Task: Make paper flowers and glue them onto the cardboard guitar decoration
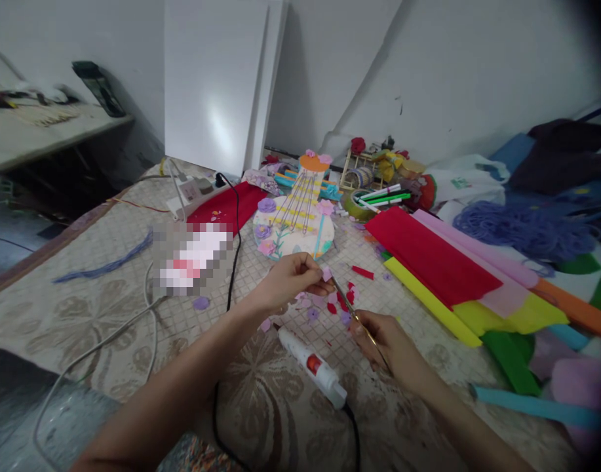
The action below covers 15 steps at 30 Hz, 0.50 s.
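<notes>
Progress, my read: partway. Done: guitar-shaped craft (293, 239), on the bench (182, 328) just beyond the left hand (295, 278), already carries flowers, yellow bands and dark strings. Left: pink paper piece (327, 273) is in the fingers, not attached to anything; loose cut bits lie below it. Whether those bits belong on the guitar, can't tell.

Hands: left nearly closed, thumb and fingertips pinching the pink piece. Right hand (386, 341) curled round the handles of the scissors (348, 303), blade tips up at the piece. Blade gap and actual contact too small to call.

Counts:
- guitar craft: 1, with about 6 flowers (2 purple, 4 pink); strings overlap, no firm number
- scissors: 1
- held pink piece: 1
- hot glue gun (305, 360): 1, lying between the forearms
- red strip (362, 271): 1, right of the scraps
- purple disc (200, 303): 1, left of the left forearm
- blue yarn bundle (106, 262): 1, far left
- power strip (194, 190): 1
- loose red/pink/purple scraps (332, 307): a dozen or so, overlapping, not exact
</notes>
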{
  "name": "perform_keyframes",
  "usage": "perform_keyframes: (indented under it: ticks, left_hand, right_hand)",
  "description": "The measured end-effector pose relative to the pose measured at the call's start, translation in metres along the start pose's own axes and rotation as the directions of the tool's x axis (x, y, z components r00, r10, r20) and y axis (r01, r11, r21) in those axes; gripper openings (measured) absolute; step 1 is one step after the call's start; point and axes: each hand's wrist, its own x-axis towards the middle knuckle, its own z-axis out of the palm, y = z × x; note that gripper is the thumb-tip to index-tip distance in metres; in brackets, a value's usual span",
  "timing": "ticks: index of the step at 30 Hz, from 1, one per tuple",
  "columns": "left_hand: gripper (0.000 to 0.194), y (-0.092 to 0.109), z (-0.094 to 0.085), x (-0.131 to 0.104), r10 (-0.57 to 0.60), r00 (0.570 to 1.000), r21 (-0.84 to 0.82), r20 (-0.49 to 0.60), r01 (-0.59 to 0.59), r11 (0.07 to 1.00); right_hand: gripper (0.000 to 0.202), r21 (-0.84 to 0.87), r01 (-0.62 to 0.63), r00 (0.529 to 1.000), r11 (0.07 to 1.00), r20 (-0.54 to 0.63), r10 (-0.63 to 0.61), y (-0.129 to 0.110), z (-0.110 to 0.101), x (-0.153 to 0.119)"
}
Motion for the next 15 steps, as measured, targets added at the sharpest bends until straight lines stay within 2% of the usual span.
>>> perform_keyframes:
  ticks: [5, 15]
  left_hand:
    - [0.011, 0.0014, 0.0014, -0.0006, -0.014, 1.0, -0.011, -0.002, 0.014, 1.0]
    - [0.012, -0.0013, -0.0005, 0.0003, -0.004, 1.0, -0.004, -0.008, 0.004, 1.0]
  right_hand:
    - [0.034, 0.097, -0.049, 0.999, 0.994, -0.004, 0.05, -0.0036, 0.0014, -0.0017]
    - [0.036, -0.03, 0.01, 1.0, 0.999, -0.008, -0.011, 0.0029, -0.0017, 0.0009]
